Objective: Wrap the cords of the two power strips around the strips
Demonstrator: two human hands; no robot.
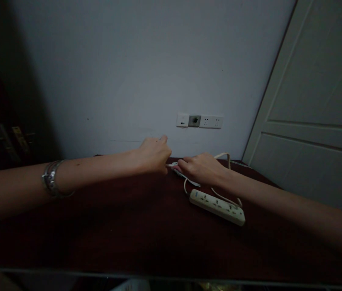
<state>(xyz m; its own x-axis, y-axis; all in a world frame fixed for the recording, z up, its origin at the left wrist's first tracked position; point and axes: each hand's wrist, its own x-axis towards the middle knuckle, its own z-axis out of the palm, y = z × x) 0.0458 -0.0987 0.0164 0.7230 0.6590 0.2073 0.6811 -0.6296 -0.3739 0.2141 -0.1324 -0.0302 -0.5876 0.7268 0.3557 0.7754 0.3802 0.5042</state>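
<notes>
Both arms reach far across a dark red table toward the wall. My left hand is closed in a fist, its fingertips pinching a thin white piece, apparently a cable end, that runs into my right hand. My right hand is closed over a small white object with a cable looping out beneath it. A cream power strip with several sockets lies flat on the table just in front of my right wrist, its cord curling behind the hand. Silver bangles sit on my left forearm.
A row of white wall sockets is set in the pale wall above the hands. A white panelled door stands at the right. A dark door with a metal handle is at the left. The room is dim.
</notes>
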